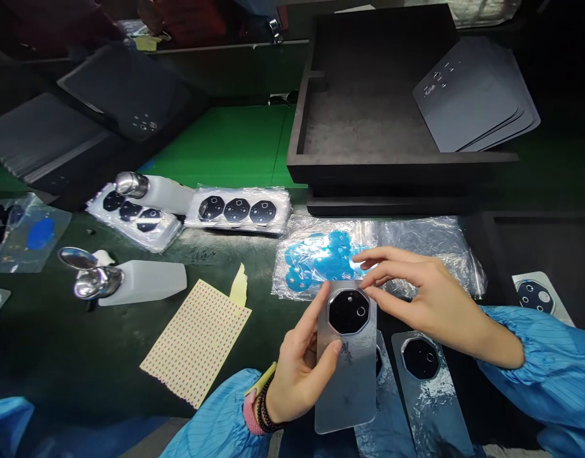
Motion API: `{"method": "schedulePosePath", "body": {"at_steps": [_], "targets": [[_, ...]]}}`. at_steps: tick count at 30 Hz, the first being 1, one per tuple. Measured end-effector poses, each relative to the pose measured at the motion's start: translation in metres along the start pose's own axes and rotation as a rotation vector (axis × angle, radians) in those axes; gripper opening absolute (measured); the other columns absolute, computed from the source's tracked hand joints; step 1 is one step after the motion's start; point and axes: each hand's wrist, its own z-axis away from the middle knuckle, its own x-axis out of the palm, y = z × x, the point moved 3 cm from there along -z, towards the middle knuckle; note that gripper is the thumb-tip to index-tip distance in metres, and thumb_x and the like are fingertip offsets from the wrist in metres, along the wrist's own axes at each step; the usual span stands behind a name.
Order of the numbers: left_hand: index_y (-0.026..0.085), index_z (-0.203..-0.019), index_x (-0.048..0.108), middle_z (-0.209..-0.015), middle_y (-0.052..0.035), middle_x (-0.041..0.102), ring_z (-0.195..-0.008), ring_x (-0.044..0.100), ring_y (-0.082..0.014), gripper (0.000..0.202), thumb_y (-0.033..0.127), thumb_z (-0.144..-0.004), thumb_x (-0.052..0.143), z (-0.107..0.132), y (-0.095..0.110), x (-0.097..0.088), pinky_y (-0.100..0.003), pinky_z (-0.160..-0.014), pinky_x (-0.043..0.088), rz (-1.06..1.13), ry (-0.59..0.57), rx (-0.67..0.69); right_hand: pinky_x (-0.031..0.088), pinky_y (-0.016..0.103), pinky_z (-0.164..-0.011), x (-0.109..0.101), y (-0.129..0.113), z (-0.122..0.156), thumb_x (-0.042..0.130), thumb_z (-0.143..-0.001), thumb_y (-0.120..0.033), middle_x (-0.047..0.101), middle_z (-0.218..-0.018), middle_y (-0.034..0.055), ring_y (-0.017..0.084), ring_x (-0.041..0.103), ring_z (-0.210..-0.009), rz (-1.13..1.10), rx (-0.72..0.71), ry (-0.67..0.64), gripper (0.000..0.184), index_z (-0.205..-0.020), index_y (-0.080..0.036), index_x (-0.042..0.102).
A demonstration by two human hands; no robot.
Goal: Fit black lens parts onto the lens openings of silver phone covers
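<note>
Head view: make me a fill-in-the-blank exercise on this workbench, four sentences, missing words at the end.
1. The thumb lying across the held phone back cover belongs to the ____ hand.
2. The round film pieces beyond it are coloured ____.
3. The wrapped pack nearest the black tray shows ____ black octagons.
4. As pictured, the grey panels lean at the tray's ____ side.

Missing words: left; blue; three; right.

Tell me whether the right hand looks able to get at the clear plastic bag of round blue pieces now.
Probably yes: the right hand is right by the blue pieces in the bag, whose top looks largely uncovered; it would only need to leave a top corner of the flat grey rectangular panel.
</note>
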Motion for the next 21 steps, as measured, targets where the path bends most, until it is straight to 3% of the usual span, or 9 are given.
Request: {"method": "schedulePosePath", "body": {"at_steps": [5, 10, 13, 17, 21], "targets": [[0.029, -0.147, 0.036, -0.132, -0.0053, 0.058, -0.116, 0.059, -0.0248, 0.064, 0.015, -0.088, 0.058, 0.011, -0.014, -0.002, -0.026, -0.08, 0.058, -0.165, 0.058, -0.014, 0.05, 0.042, -0.093, 0.003, 0.002, 0.002, 0.055, -0.087, -0.024, 0.063, -0.119, 0.0039, 0.022, 0.06, -0.11, 0.06, -0.003, -0.056, 0.014, -0.079, -0.021, 0.066], [0.03, -0.146, 0.038, -0.119, -0.006, 0.065, -0.098, 0.067, -0.0212, 0.06, 0.019, -0.09, 0.055, 0.008, -0.011, -0.002, -0.024, -0.071, 0.059, -0.212, 0.039, -0.041, 0.047, 0.045, -0.093, 0.003, -0.003, 0.004, 0.06, -0.085, -0.024, 0.059, -0.119, 0.0068, 0.024, 0.052, -0.116, 0.094, 0.005, -0.072, 0.01, -0.076, -0.02, 0.06], [0.029, -0.147, 0.036, -0.118, -0.0064, 0.066, -0.084, 0.069, -0.0176, 0.061, 0.017, -0.09, 0.054, 0.004, -0.007, -0.002, -0.021, -0.063, 0.057, -0.266, 0.015, -0.062, 0.049, 0.038, -0.086, 0.002, -0.008, 0.007, 0.059, -0.086, -0.022, 0.06, -0.105, 0.006, 0.021, 0.054, -0.104, 0.089, 0.006, -0.082, 0.01, -0.076, -0.019, 0.059], [0.025, -0.149, 0.032, -0.117, -0.0059, 0.067, -0.086, 0.07, -0.0169, 0.061, 0.015, -0.092, 0.051, 0.001, -0.004, 0.0, -0.019, -0.067, 0.057, -0.228, -0.013, -0.082, 0.047, 0.027, -0.066, 0.004, -0.005, 0.01, 0.056, -0.09, -0.026, 0.061, -0.083, 0.0021, 0.014, 0.054, -0.073, 0.0, 0.109, -0.177, 0.011, -0.082, -0.02, 0.06], [0.033, -0.146, 0.036, -0.133, -0.0013, 0.058, -0.096, 0.069, -0.0147, 0.06, 0.013, -0.091, 0.052, -0.001, -0.003, 0.002, -0.017, -0.076, 0.056, -0.136, 0.0, -0.067, 0.044, 0.026, -0.064, 0.006, 0.0, 0.008, 0.055, -0.091, -0.029, 0.064, -0.085, 0.0018, 0.014, 0.055, -0.075, -0.029, 0.124, -0.197, 0.014, -0.091, -0.022, 0.066]]}}
